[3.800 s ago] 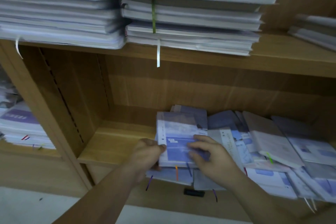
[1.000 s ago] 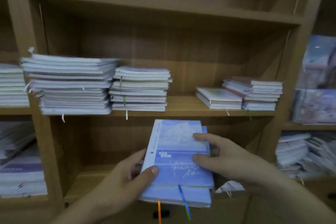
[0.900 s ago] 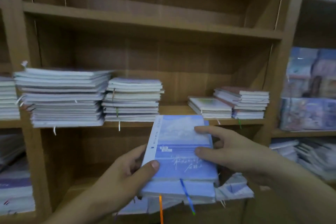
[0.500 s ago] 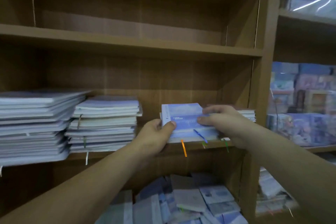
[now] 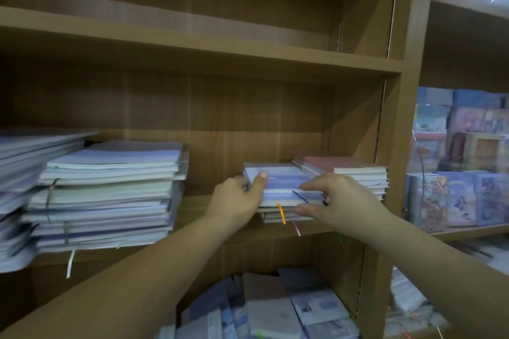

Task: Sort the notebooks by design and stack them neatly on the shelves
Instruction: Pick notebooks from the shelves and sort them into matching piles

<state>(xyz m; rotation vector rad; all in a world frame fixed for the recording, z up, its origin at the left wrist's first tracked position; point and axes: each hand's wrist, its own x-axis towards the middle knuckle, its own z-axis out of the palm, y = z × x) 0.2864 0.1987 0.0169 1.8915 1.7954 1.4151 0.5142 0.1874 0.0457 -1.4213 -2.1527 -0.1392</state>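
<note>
**Before Letting Go of the Blue Notebooks: Square Them on the Short Stack**

Though not yet released, held flat and level from both sides: blue notebooks (image 5: 281, 181), seemingly two, over the short stack (image 5: 286, 217) near the right end of the middle shelf (image 5: 198, 212). Resting on that stack or just above it; cannot tell which. Left hand (image 5: 237, 198) curled round the left edge, thumb pressed on the cover by the near left corner, other fingers hidden behind. Right hand (image 5: 338, 198) pinching the near right corner, forefinger lying along the top, thumb tucked below the front edge. Just beside on the right, perhaps touching: a taller pile topped by a reddish-brown cover (image 5: 338, 164), close against the shelf's right upright. Hanging past the front edge: an orange ribbon (image 5: 281, 213) and a blue ribbon (image 5: 300, 197).

Judged to be the placing step, and far from the last one: a heap of loose notebooks (image 5: 275, 308) lying jumbled on the shelf below. Well apart, toward the left end of the middle shelf: large pale stacks (image 5: 110, 192).

Next, most likely: settle the pair fully, nudge it back to line up front edges with the stack beneath, stay off the reddish pile, then ease fingers out from under without dragging the top copy askew. Worth checking the cover design against the stack below first; too hidden here to judge.
</note>
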